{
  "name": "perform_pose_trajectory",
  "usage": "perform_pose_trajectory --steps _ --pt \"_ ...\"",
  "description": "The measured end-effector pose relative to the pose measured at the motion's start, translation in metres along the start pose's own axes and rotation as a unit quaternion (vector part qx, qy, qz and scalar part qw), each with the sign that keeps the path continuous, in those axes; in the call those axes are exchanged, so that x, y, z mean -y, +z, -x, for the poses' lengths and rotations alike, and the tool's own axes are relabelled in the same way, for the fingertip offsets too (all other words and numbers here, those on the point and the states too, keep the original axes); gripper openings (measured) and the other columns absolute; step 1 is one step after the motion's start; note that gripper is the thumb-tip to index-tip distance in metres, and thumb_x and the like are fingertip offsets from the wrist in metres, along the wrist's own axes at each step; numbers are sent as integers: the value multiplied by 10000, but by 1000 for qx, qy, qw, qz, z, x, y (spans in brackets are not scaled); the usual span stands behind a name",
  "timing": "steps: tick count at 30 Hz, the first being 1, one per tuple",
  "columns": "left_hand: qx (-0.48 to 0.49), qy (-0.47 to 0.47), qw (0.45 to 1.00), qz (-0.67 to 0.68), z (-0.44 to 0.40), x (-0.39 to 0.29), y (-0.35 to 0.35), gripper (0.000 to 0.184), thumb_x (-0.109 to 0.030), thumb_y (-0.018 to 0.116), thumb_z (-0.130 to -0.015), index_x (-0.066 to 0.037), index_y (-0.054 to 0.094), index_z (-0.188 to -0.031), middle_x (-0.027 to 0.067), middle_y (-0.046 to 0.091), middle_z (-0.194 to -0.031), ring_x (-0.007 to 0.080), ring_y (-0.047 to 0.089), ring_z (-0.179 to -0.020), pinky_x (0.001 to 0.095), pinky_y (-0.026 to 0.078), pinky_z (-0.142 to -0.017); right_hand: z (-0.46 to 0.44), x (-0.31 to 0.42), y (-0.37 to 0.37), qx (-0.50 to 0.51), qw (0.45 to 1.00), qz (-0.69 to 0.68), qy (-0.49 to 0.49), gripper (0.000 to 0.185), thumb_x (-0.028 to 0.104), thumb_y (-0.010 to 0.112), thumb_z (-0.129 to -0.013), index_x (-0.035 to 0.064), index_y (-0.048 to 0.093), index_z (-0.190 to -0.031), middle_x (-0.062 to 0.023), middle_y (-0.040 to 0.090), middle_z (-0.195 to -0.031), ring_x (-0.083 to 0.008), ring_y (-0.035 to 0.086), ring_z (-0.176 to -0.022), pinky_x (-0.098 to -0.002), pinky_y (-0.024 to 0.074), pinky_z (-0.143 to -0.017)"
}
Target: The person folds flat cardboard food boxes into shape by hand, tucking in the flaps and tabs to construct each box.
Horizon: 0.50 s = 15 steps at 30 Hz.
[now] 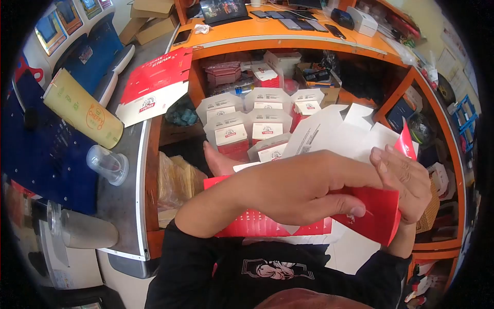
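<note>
A partly folded red and white cardboard food box [324, 131] is held up in front of my body, its white inside and loose flaps facing up and away. My left hand [314, 188] reaches across from the left. Its thumb presses on the red panel, with the fingers wrapped over the carton's upper side. On the right end my right hand [404, 185] is bent round the carton, fingers curled at a flap; its thumb is hidden. Under my forearm, a stack of flat red cartons [257, 224] lies across my lap, partly covered.
Several folded red and white boxes [229, 135] stand in rows beneath the orange desk [226, 36]. A flat printed carton [157, 77] lies on the grey table at left, near a tall yellowish cup [85, 108] and a clear plastic cup [109, 164]. A bare foot [220, 160] shows beside the boxes.
</note>
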<state>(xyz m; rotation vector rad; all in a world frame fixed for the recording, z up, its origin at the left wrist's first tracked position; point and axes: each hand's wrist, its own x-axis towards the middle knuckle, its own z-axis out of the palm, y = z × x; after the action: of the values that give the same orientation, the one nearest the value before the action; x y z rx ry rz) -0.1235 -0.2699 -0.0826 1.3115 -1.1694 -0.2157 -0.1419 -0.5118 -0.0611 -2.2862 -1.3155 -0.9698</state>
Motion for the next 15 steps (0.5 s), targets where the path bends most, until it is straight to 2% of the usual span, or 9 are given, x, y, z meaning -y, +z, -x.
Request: perform_pose_trajectory --steps 1,4,6,8,9,11,12,13,15 --pt "11 -1 1000 -5 -2 -2 -3 246 -98 702 -943 16 644 -1153 142 692 -971 252 683 -884 343 521 -805 -2 2 -1 6 1000 20 12 237 129 684 -882 45 745 -1095 -188 766 -993 -330 761 -963 -468 587 -923" --pt "24 2 999 -34 -9 -4 -12 241 -100 692 -953 21 648 -1156 137 693 -987 238 676 -885 326 521 -822 7 -19 -5 30 999 0 -13 437 176 730 -882 71 658 -1300 -228 705 -1212 -361 686 -1169 -477 528 -1026" --pt "3 17 997 -73 -9 2 -15 238 -108 685 -962 24 648 -1157 124 695 -1011 217 668 -885 320 518 -831 15 -26 15 -81 993 72 46 597 286 747 -884 101 546 -1415 -248 531 -1428 -375 547 -1331 -517 442 -1107" --pt "-127 40 988 -72 -13 8 -13 225 -118 680 -975 25 656 -1147 100 696 -1050 169 656 -916 314 517 -826 17 -28 22 -170 984 58 8 691 336 817 -833 143 511 -1422 -222 423 -1499 -431 425 -1410 -540 423 -1123" --pt "-136 6 986 -98 -12 5 -23 250 -122 653 -1005 22 625 -1208 80 691 -1117 123 646 -987 292 522 -856 18 -29 26 -213 976 53 -11 740 361 852 -808 164 493 -1426 -208 368 -1534 -458 364 -1449 -551 413 -1131" --pt "-193 49 978 59 -24 23 -22 282 -120 631 -1021 25 583 -1259 84 683 -1156 109 642 -1029 281 525 -888 25 -22 36 -217 971 77 -58 609 341 890 -766 158 595 -1266 -164 480 -1361 -450 450 -1360 -530 468 -1054" --pt "-219 71 963 138 -31 31 -18 299 -119 619 -1029 26 562 -1284 85 679 -1175 101 640 -1050 276 526 -904 30 -12 38 -176 975 101 -87 564 339 905 -741 149 626 -1193 -135 518 -1266 -426 487 -1312 -514 495 -1005" --pt "-249 75 954 148 -38 28 -11 186 -99 583 -1036 11 561 -1183 55 638 -1057 70 600 -963 265 505 -877 31 -6 40 -135 976 125 -114 520 337 919 -717 141 657 -1121 -107 556 -1170 -403 524 -1264 -498 522 -955" --pt "-265 88 948 151 -48 31 -3 177 -99 580 -1036 5 565 -1179 48 643 -1054 65 597 -960 265 504 -877 25 1 46 -100 984 122 -78 445 352 923 -701 125 655 -974 -74 554 -1075 -365 539 -1205 -491 530 -905"
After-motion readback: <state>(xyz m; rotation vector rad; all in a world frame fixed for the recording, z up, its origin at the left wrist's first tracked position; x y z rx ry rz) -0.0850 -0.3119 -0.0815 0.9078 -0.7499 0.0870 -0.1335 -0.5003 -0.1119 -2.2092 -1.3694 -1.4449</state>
